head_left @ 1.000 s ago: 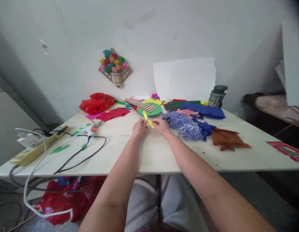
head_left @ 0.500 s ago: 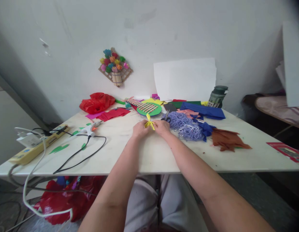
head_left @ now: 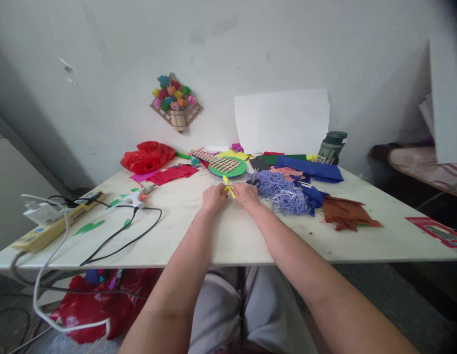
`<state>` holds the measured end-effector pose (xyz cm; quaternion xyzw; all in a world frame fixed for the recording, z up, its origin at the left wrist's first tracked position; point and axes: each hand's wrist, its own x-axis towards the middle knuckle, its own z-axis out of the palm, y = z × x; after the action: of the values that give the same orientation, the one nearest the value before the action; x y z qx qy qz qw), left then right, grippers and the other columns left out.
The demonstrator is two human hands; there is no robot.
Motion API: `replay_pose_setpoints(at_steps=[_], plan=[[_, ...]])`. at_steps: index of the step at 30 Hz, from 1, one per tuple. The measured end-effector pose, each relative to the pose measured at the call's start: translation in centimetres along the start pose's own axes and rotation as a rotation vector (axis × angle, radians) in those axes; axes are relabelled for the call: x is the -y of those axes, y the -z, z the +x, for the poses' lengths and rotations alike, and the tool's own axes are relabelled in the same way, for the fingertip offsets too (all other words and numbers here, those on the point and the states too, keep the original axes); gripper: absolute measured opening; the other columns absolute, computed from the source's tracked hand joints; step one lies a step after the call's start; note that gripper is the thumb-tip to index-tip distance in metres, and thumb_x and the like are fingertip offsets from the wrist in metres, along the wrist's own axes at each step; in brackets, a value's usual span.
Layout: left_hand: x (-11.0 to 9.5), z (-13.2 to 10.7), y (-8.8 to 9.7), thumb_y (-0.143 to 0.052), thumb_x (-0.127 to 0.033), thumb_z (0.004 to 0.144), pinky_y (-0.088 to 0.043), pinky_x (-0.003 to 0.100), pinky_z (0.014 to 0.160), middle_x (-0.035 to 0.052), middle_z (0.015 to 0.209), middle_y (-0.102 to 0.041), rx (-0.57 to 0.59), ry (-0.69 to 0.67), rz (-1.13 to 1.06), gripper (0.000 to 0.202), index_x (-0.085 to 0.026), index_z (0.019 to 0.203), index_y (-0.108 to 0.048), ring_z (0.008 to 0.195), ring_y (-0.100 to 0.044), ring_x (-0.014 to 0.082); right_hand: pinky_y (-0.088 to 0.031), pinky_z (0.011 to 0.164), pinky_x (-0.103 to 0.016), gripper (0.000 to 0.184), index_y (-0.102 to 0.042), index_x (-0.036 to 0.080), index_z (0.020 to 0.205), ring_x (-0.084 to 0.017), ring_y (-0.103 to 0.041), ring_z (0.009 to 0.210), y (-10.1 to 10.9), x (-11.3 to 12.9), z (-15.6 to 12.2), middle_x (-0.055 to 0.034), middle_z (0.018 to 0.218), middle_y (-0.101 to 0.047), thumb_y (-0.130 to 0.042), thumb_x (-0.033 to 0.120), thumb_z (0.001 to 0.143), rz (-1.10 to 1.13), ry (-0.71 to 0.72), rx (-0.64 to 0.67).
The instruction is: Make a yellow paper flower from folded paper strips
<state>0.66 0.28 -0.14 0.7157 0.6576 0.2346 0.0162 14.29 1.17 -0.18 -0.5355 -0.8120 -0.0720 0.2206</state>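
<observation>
Between my hands is a small strip of yellow crepe paper (head_left: pixel 226 180), pinched narrow at its middle with its ends fanning out. My left hand (head_left: pixel 214 197) is closed on its left side, fingertips pressed together. From the other side my right hand (head_left: pixel 246 194) pinches it too. Fingers hide part of the paper. Just beyond lies a green lute-shaped craft piece (head_left: pixel 233 168) with crossed pale sticks on its face. To the right of my right hand are scissors (head_left: pixel 254 178) and a tangle of purple yarn (head_left: pixel 276 187).
A glue gun (head_left: pixel 135 197) and power strip (head_left: pixel 54 228) with looping cables lie left. Red paper (head_left: pixel 174 173) and a red plastic bag (head_left: pixel 149 156) sit behind. Blue paper (head_left: pixel 313 169), brown paper (head_left: pixel 346 214) and a dark green bottle (head_left: pixel 332 147) are on the right.
The yellow paper has turned slightly and looks narrower between my fingers. Both hands stay nearly in place, still pinching it.
</observation>
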Motion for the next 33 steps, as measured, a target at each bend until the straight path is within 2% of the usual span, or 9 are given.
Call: replay_pose_setpoints(at_steps=[8,15,23,27,30,33], plan=[[0.4,0.2,-0.2,-0.044,-0.031,0.079,-0.036,0.024,0.064,0.0032,0.085,-0.067,-0.004,-0.061,-0.062,0.021,-0.026,0.086,-0.064,0.079,-0.058,0.0183,-0.037,0.077,-0.025,0.033,-0.061,0.021,0.102,-0.016,-0.051,0.096,0.2,-0.5,0.2,-0.0067,0.098,-0.063,-0.031,0.028,0.089,-0.014,0.066,-0.042],[0.5,0.2,0.0,-0.045,-0.031,0.078,-0.035,0.024,0.065,0.002,0.079,-0.067,0.004,-0.108,-0.15,0.021,-0.026,0.081,-0.065,0.078,-0.058,0.0177,-0.037,0.076,-0.025,0.03,-0.064,0.023,0.096,-0.016,-0.053,0.091,0.9,-0.6,0.1,-0.0046,0.096,-0.066,-0.036,0.03,0.087,0.002,0.065,-0.01],[0.9,0.4,0.5,-0.045,-0.033,0.076,-0.036,0.022,0.063,0.0,0.077,-0.067,0.08,-0.162,-0.198,0.023,-0.024,0.08,-0.066,0.073,-0.057,0.0144,-0.039,0.076,-0.024,0.024,-0.065,0.024,0.095,-0.014,-0.055,0.091,0.0,-2.6,0.5,-0.0012,0.098,-0.066,-0.044,0.031,0.084,0.177,0.14,-0.079],[0.9,0.4,0.5,-0.045,-0.03,0.076,-0.037,0.022,0.063,-0.0008,0.078,-0.066,0.099,-0.169,-0.157,0.024,-0.024,0.085,-0.066,0.074,-0.056,0.0138,-0.042,0.071,-0.025,0.03,-0.057,0.027,0.11,-0.015,-0.057,0.087,-0.1,-2.9,0.5,0.0,0.097,-0.065,-0.049,0.03,0.081,0.231,0.129,-0.079],[1.1,0.4,0.3,-0.045,-0.028,0.075,-0.036,0.022,0.064,-0.0004,0.077,-0.065,0.073,-0.189,-0.097,0.023,-0.025,0.085,-0.066,0.074,-0.056,0.0141,-0.042,0.073,-0.025,0.041,-0.047,0.03,0.122,-0.015,-0.053,0.096,0.2,-2.9,0.4,-0.0006,0.109,-0.059,-0.05,0.025,0.081,0.203,0.236,-0.109],[1.3,0.4,0.0,-0.046,-0.029,0.074,-0.036,0.023,0.063,0.0015,0.076,-0.063,0.037,-0.2,-0.026,0.023,-0.025,0.086,-0.065,0.072,-0.055,0.0151,-0.042,0.077,-0.027,0.041,-0.049,0.03,0.122,-0.017,-0.049,0.101,0.4,-2.8,0.3,-0.0021,0.12,-0.051,-0.05,0.023,0.081,0.116,0.313,-0.125]])
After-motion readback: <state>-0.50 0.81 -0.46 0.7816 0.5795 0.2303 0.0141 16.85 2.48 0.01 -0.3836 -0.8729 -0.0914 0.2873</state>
